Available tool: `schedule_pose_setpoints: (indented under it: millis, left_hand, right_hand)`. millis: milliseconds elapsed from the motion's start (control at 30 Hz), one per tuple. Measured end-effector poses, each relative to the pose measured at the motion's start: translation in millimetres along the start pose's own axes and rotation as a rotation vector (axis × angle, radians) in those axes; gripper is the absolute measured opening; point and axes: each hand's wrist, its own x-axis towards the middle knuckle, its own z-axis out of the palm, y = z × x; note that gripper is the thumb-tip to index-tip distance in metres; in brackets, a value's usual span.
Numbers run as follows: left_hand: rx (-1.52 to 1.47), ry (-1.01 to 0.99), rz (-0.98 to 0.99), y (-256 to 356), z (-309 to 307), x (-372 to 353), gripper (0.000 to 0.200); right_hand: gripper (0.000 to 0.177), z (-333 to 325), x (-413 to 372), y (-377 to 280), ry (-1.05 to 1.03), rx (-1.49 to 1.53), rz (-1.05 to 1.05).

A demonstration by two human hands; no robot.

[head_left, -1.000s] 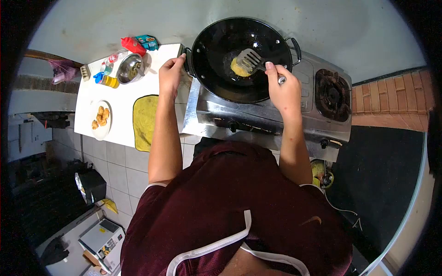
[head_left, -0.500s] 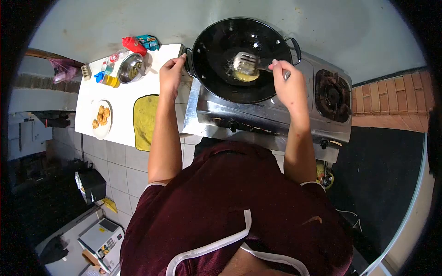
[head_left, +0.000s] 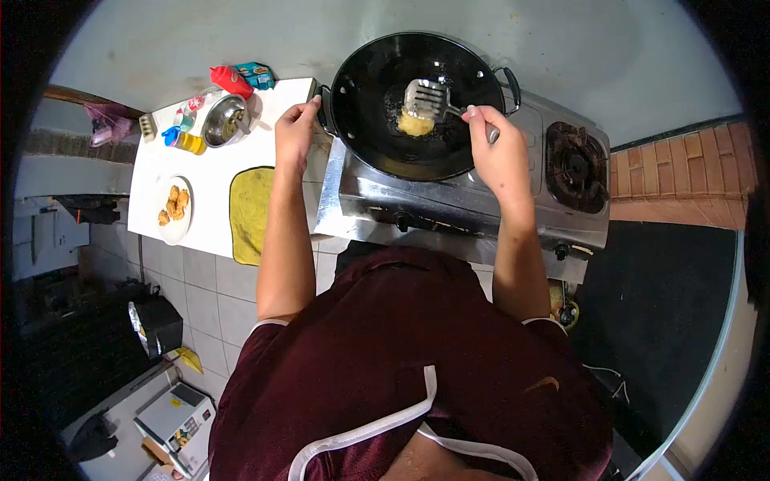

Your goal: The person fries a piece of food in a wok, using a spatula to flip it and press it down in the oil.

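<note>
A large black wok rests on the left side of the gas stove. My left hand is closed on the wok's left loop handle. In my right hand is a slotted metal spatula, gripped by its handle over the wok. The spatula's blade lies against pale, battered-looking food in the middle of the wok. Oil glistens around this food, and part of it is hidden beneath the blade.
Left of the stove, a white table bears a plate of browned pieces, a metal bowl, a yellow cloth, a red squeeze bottle and a yellow bottle with a blue cap. A second burner is at the right.
The spatula has shifted slightly within the wok, and the food under it has moved a little to the left. My left hand still grips the handle.
</note>
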Motion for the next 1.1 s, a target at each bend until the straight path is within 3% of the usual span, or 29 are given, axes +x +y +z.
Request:
schedule_pose_setpoints:
  millis: [433,667,800,867,1100]
  left_hand:
    - [0.027,0.003,-0.020,0.4,-1.4,-0.4,0.033]
    - [0.042,0.002,-0.026,2.0,-1.3,-2.1,0.032]
    - [-0.010,0.000,-0.014,0.3,-1.1,-3.1,0.032]
    - [-0.002,0.001,-0.001,0.7,-0.6,-3.2,0.032]
    - [0.040,-0.015,-0.039,-1.3,-3.0,-1.3,0.033]
  right_hand:
    - [0.028,-9.8,-1.1,-7.2,-0.055,-0.080,0.158]
    - [0.026,-7.2,-0.4,-2.2,0.009,-0.117,0.048]
    - [0.026,-5.0,0.8,-4.6,-0.032,-0.197,0.126]
    - [0.025,0.8,2.9,0.4,-0.055,-0.150,0.017]
    - [0.024,1.1,0.8,-2.0,-0.066,-0.129,0.069]
